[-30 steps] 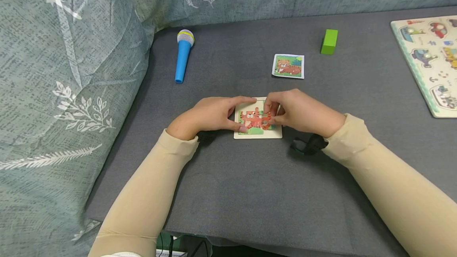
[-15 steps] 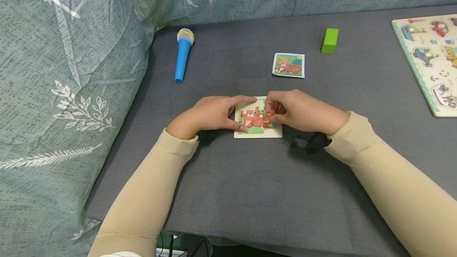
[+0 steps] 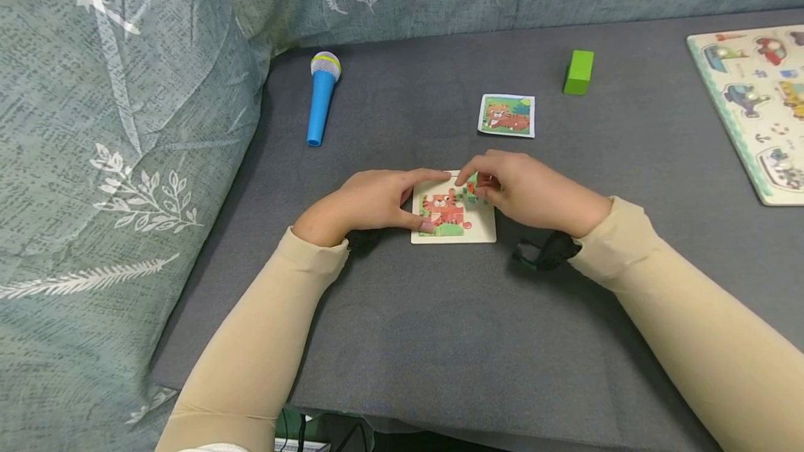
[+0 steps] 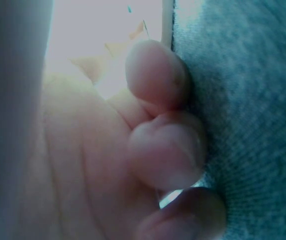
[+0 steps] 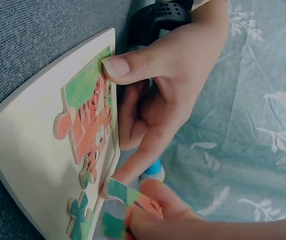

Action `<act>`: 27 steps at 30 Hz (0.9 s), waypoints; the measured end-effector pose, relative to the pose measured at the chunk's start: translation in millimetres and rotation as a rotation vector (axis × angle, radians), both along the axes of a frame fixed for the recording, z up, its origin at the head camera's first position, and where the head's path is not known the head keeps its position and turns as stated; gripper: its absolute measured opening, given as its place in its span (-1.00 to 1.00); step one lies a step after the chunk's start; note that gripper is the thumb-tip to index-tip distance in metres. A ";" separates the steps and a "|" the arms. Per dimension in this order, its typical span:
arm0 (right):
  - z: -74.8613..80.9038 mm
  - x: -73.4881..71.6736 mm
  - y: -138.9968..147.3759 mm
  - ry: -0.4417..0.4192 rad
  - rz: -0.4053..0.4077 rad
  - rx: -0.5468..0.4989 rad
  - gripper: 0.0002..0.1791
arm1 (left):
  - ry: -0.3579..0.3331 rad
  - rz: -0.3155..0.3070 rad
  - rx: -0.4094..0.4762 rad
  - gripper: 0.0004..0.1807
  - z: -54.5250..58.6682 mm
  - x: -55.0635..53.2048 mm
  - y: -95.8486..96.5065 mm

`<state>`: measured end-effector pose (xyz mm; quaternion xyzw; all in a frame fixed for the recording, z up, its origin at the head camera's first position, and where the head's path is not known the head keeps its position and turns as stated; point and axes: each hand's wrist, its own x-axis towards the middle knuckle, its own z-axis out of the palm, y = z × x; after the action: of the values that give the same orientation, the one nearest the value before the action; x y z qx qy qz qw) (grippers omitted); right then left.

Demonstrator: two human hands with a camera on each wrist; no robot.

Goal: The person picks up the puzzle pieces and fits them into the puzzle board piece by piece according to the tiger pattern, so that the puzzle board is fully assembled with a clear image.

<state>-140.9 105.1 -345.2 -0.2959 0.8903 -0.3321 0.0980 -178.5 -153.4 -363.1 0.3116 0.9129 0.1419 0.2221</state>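
My left hand (image 3: 370, 201) grips the left side of a pale wooden puzzle board (image 3: 482, 234), thumb pressed on its near part and index finger at the far edge. Joined pieces (image 3: 442, 208) on the board show a tiger's face above green ground, with a knob sticking out on the right. Over the board's far right part, my right hand (image 3: 527, 190) pinches a green-and-orange puzzle piece (image 5: 132, 197), seen tilted in the right wrist view. Below it lies a blue-green piece (image 5: 77, 216) on the board. Curled left fingers (image 4: 167, 155) fill the left wrist view.
Beyond the board lies a tiger picture card (image 3: 506, 117), with a green block (image 3: 578, 72) farther right. A blue toy microphone (image 3: 321, 100) is at the back left, and a vehicle puzzle board (image 3: 763, 110) at the right. Patterned cloth (image 3: 157, 159) borders the left and back.
My right hand has lifted the orange piece off the spot right of the tiger's face and moved it slightly away from me. The left hand and the board have stayed put.
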 end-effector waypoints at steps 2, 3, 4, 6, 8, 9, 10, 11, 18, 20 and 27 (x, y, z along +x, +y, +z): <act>-0.6 -0.3 0.2 0.000 -0.013 -0.009 -0.84 | 0.000 0.000 -0.002 -0.15 0.2 -0.1 0.1; -0.7 -0.3 0.2 -0.006 -0.026 -0.021 -0.87 | 0.001 -0.001 -0.003 -0.15 0.3 -0.2 0.2; -0.8 -0.2 0.2 -0.014 -0.039 -0.032 -0.86 | 0.001 -0.001 -0.003 -0.15 0.4 -0.2 0.3; -0.9 -0.2 0.3 -0.034 -0.059 -0.051 -0.84 | 0.002 -0.001 -0.004 -0.15 0.6 -0.2 0.6; -1.0 -0.3 0.0 -0.046 -0.063 -0.054 -0.86 | 0.002 0.000 -0.004 -0.15 0.6 -0.3 0.8; -1.2 -0.4 -0.3 -0.051 -0.061 -0.053 -0.85 | 0.000 0.000 -0.004 -0.15 0.9 0.0 0.7; -1.6 -0.5 -0.5 -0.057 -0.062 -0.049 -0.83 | 0.000 0.001 -0.005 -0.15 1.3 0.3 0.5; -1.9 -0.6 -0.9 -0.061 -0.065 -0.046 -0.83 | 0.000 0.001 -0.005 -0.15 1.7 0.5 0.4; -5.6 -0.7 -1.5 -0.066 -0.142 -0.082 -0.76 | 0.003 -0.001 -0.009 -0.15 1.4 0.5 0.6; -7.5 -0.4 -2.1 -0.068 -0.160 -0.089 -0.76 | 0.005 -0.003 -0.012 -0.15 0.9 0.1 0.5; -14.4 2.7 -7.9 -0.049 -0.223 -0.078 -0.84 | 0.016 -0.001 -0.003 -0.15 0.4 1.0 0.6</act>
<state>-138.2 97.2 -359.5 -0.1902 0.9015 -0.3823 0.0703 -177.5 -152.8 -362.6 0.3128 0.9148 0.1377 0.2154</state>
